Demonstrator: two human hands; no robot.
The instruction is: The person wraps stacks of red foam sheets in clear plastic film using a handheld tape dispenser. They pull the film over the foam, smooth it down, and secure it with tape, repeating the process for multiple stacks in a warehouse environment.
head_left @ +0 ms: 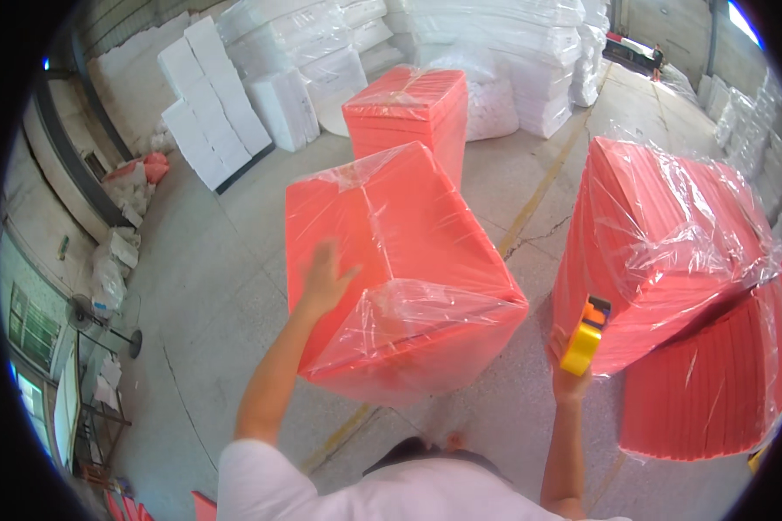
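A large red foam bundle (426, 221) wrapped in clear plastic film stands tilted in front of me. A strip of tape runs down its upper face, and loose film gathers at its near end. Over its left part is my left hand (324, 282), slightly blurred, with the fingers spread; whether it presses on the film I cannot tell. Out to the right of the bundle, my right hand (570, 380) grips a tape dispenser (586, 340) with a yellow roll and an orange and black head.
Another wrapped red bundle (408, 117) stands just behind. To the right, a wrapped red stack (660, 234) leans over a lower one (712, 382). White foam blocks (204, 104) and wrapped white stacks (495, 35) line the back. A fan (104, 326) stands at left; a distant person (657, 62) is far right.
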